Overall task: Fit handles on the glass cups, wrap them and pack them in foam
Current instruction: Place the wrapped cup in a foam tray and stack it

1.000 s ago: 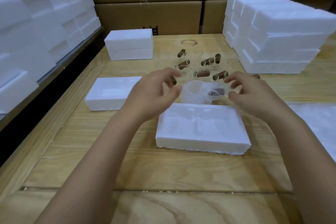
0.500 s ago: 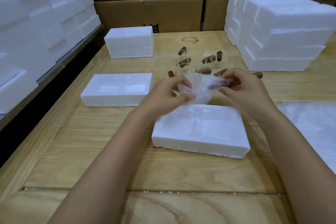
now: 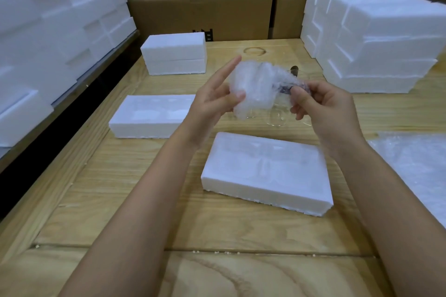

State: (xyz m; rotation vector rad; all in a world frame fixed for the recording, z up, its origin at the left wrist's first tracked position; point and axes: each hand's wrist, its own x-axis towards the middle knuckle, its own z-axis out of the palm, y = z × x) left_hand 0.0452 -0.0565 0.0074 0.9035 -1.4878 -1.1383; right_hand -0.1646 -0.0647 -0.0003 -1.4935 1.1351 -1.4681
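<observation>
Wooden table [image 3: 144,212] carries a foam tray [image 3: 265,171] beneath the raised hands. Between them is the bubble-wrapped cup [image 3: 258,84]: left hand [image 3: 212,99] pinches its wrap, forefinger straight; right hand [image 3: 321,108] pinches the handle end, probably keeping the wrap closed.

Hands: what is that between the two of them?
In the head view, a bubble-wrapped glass cup: the left hand holds one end, the right hand pinches the other.

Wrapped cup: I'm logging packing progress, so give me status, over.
Left hand grips the wrapped cup, right hand pinches its handle end. Cup held above the table. Foam tray lies below; bare glasses stand beyond it, not blocking.
</observation>
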